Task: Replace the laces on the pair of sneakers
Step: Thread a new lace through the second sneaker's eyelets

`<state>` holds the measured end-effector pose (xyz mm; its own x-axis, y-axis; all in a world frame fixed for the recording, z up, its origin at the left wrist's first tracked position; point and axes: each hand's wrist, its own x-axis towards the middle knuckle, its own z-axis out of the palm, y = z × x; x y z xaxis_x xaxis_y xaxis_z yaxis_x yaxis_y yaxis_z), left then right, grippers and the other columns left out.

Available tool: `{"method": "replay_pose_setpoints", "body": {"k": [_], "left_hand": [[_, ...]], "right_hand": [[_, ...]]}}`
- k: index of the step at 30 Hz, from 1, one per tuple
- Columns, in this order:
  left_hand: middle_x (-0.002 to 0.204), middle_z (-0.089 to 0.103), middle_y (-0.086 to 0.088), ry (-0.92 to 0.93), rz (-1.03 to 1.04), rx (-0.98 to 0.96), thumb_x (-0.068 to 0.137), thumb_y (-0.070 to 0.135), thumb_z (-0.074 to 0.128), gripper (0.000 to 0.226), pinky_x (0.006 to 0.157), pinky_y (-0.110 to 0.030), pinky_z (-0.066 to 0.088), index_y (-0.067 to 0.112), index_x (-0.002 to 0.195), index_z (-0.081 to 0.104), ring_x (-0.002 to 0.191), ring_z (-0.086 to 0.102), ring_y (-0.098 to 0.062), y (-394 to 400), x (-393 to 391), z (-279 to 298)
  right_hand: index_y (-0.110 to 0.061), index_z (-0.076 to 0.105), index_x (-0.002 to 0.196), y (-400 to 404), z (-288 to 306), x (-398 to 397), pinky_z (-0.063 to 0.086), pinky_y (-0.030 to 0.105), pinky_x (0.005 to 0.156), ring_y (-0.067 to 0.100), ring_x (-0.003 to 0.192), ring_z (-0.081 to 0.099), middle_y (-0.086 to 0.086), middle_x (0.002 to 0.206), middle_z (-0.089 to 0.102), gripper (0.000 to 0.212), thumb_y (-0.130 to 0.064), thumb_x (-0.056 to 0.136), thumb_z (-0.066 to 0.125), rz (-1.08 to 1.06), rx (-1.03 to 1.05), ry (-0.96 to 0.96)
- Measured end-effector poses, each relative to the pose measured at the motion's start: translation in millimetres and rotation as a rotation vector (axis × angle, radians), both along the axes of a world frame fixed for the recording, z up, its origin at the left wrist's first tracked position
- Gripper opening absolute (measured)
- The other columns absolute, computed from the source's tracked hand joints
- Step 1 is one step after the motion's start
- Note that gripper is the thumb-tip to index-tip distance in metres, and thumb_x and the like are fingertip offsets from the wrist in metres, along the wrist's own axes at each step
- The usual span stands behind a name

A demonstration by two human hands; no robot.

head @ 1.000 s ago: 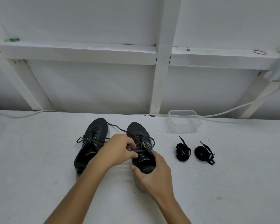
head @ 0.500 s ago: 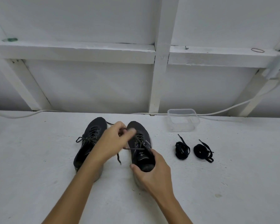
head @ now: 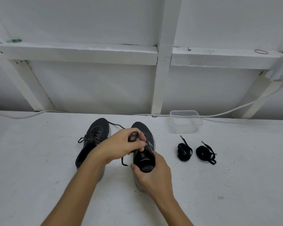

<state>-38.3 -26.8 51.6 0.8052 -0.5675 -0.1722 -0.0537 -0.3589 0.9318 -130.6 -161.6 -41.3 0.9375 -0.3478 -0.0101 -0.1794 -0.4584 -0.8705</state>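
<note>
Head view: left hand [head: 121, 144] fingers pinch old lace [head: 133, 136] loop just above right-hand [head: 153, 175]-gripped sneaker [head: 144, 160], toe pointing away.

Plain utility or workshop-like space, exact kind unclear. I face a white-painted timber-framed wall [head: 163, 62] with rough beams, a white cable [head: 235, 110] trailing along it, above a scuffed white-painted worktop [head: 39, 160].

White tabletop [head: 39, 168] below, a white panelled wall [head: 91, 88] behind it with a crossbeam [head: 75, 53], upright post [head: 162, 82] at twelve o'clock and diagonal braces; a white cable [head: 245, 106] trails along its foot toward two o'clock. Light is flat, even.
</note>
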Motion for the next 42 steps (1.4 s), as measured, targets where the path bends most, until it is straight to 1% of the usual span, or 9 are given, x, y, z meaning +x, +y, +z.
{"method": "replay_pose_setpoints", "body": {"k": [5, 11, 17, 21, 27, 32, 36, 40, 42], "left_hand": [[0.080, 0.074, 0.000, -0.035, 0.066, -0.036, 0.095, 0.016, 0.064, 0.003, 0.060, -0.008, 0.042, 0.018, 0.097, 0.066, 0.068, 0.060, 0.000, -5.3, 3.6, -4.1], [0.089, 0.077, 0.003, -0.037, -0.022, -0.063, 0.096, 0.028, 0.064, 0.006, 0.070, -0.015, 0.047, 0.028, 0.096, 0.070, 0.078, 0.066, -0.003, -14.3, 10.0, -2.8], [0.092, 0.071, 0.016, -0.245, 0.452, 0.126, 0.098, 0.037, 0.058, 0.010, 0.071, -0.023, 0.046, 0.035, 0.093, 0.067, 0.081, 0.062, 0.004, -8.1, 26.1, -31.1], [0.133, 0.061, 0.008, -0.426, 0.168, 0.369, 0.100, 0.007, 0.046, 0.040, 0.105, -0.029, 0.041, 0.028, 0.129, 0.064, 0.121, 0.053, -0.008, -4.6, 30.8, -50.2], [0.151, 0.041, 0.011, -0.528, 0.023, 0.601, 0.101, 0.026, 0.054, 0.031, 0.111, -0.046, 0.035, 0.036, 0.128, 0.063, 0.137, 0.033, -0.018, -7.8, 32.2, -63.7], [0.110, 0.065, 0.018, -0.690, 0.137, 0.595, 0.096, 0.032, 0.061, 0.008, 0.088, -0.034, 0.044, 0.030, 0.099, 0.068, 0.109, 0.055, -0.011, 5.6, 24.7, -59.4], [0.072, 0.066, 0.012, -0.374, 0.077, 0.626, 0.099, 0.040, 0.053, 0.020, 0.072, -0.029, 0.051, 0.028, 0.092, 0.066, 0.069, 0.062, -0.006, 11.9, 11.5, -55.0], [0.105, 0.074, -0.010, 0.266, 0.072, 0.620, 0.103, 0.033, 0.032, 0.039, 0.086, -0.036, 0.059, 0.006, 0.107, 0.060, 0.075, 0.075, -0.020, 7.0, 3.4, -57.9], [0.105, 0.074, -0.009, 0.253, 0.111, 0.696, 0.102, 0.034, 0.034, 0.041, 0.085, -0.036, 0.059, 0.004, 0.099, 0.062, 0.085, 0.075, -0.025, 4.3, 4.5, -58.9]], "right_hand": [[-0.055, 0.059, 0.114, -14.1, 18.5, 1.7, 0.050, 0.018, 0.080, -0.013, 0.097, 0.061, -0.031, 0.103, 0.068, 0.052, -0.072, 0.067, 0.072, 0.105, 0.075, 0.039], [-0.047, 0.069, 0.100, -40.4, 37.3, 29.0, 0.042, 0.009, 0.084, -0.004, 0.107, 0.061, -0.026, 0.107, 0.069, 0.019, -0.028, 0.096, 0.064, 0.297, 0.031, -0.127], [-0.023, 0.069, 0.095, -66.6, 31.1, 55.8, 0.056, 0.034, 0.072, 0.009, 0.088, 0.072, -0.008, 0.090, 0.077, 0.025, -0.022, 0.105, 0.046, -0.036, 0.394, -0.052], [-0.021, 0.069, 0.096, -84.7, 28.5, 63.9, 0.053, 0.029, 0.063, 0.011, 0.079, 0.073, -0.007, 0.086, 0.077, 0.036, -0.041, 0.107, 0.040, -0.176, 0.444, 0.011], [-0.013, 0.071, 0.072, -99.7, 15.0, 70.7, 0.053, 0.030, 0.061, 0.014, 0.056, 0.069, -0.003, 0.061, 0.073, 0.052, -0.043, 0.102, 0.042, -0.228, 0.005, 0.267], [-0.015, 0.057, 0.069, -99.5, 7.5, 70.0, 0.032, 0.023, 0.047, 0.013, 0.056, 0.053, -0.004, 0.066, 0.062, 0.049, -0.060, 0.086, 0.065, -0.048, -0.592, 0.559], [-0.019, 0.053, 0.085, -92.1, 8.9, 73.6, 0.028, 0.026, 0.049, 0.016, 0.070, 0.054, -0.004, 0.082, 0.061, 0.051, -0.067, 0.080, 0.069, -0.024, -0.721, 0.476], [-0.019, 0.066, 0.102, -82.8, 12.1, 84.8, 0.040, 0.029, 0.068, 0.012, 0.080, 0.056, -0.005, 0.100, 0.066, 0.022, -0.038, 0.094, 0.068, 0.082, -0.423, 0.113], [-0.020, 0.073, 0.105, -77.8, 16.6, 91.7, 0.050, 0.028, 0.077, 0.006, 0.077, 0.062, -0.005, 0.101, 0.071, 0.013, -0.028, 0.096, 0.067, 0.203, -0.340, -0.002]]}}
